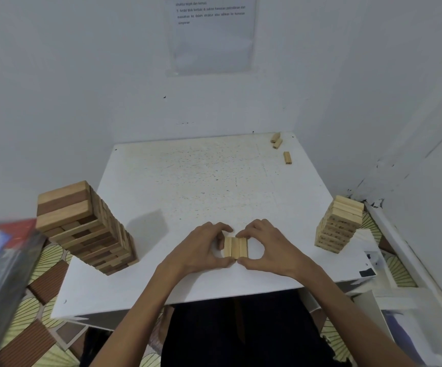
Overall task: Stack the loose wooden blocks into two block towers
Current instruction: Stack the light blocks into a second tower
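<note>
Pinching block row (pixel 235 247) between left hand (pixel 201 249), right hand (pixel 270 246), near table (pixel 214 284) front edge

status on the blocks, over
Left hand, right hand pinch row of blocks on table. Left tower, right tower standing. Three loose blocks far corner. Nothing in the way.

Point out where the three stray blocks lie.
In the head view, the three stray blocks lie at the far right corner of the table, well beyond the light tower at its right edge.
</note>
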Action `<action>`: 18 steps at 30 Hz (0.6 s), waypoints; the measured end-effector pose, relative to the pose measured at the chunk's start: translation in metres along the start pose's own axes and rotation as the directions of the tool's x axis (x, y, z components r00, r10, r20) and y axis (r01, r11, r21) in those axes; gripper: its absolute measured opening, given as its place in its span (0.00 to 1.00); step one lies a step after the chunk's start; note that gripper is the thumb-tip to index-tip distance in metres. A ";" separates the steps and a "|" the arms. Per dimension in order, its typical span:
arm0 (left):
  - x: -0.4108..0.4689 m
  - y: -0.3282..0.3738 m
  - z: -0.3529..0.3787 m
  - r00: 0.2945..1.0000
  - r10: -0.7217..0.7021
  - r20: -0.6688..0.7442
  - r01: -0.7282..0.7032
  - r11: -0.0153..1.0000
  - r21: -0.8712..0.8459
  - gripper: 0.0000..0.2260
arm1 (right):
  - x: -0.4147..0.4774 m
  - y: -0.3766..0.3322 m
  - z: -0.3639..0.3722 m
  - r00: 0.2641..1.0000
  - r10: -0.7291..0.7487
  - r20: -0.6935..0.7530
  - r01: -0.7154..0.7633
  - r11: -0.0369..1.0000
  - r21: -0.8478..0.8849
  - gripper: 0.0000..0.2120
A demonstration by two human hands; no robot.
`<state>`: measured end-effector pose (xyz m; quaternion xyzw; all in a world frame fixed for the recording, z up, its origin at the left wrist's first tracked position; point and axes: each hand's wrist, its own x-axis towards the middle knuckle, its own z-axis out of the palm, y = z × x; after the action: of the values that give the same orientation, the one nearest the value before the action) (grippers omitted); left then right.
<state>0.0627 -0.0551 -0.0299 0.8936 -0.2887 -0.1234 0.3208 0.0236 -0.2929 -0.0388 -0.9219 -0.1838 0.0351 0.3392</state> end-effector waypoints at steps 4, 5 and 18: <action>-0.001 -0.003 -0.006 0.996 0.019 -0.090 -0.003 0.983 0.181 0.34 | 0.000 -0.001 -0.001 1.000 0.001 -0.002 -0.001 1.000 0.005 0.26; -0.002 -0.005 -0.006 0.993 0.030 -0.111 -0.005 0.975 0.222 0.34 | 0.000 -0.001 -0.001 1.000 0.002 -0.003 -0.002 1.000 0.004 0.26; -0.006 -0.008 0.004 0.991 0.017 -0.134 -0.017 1.000 0.005 0.30 | 0.000 -0.002 -0.003 1.000 0.019 0.008 -0.019 1.000 0.005 0.28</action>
<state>0.0597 -0.0486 -0.0373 0.8980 -0.2744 -0.0599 0.3388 0.0231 -0.2931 -0.0354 -0.9227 -0.1763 0.0424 0.3402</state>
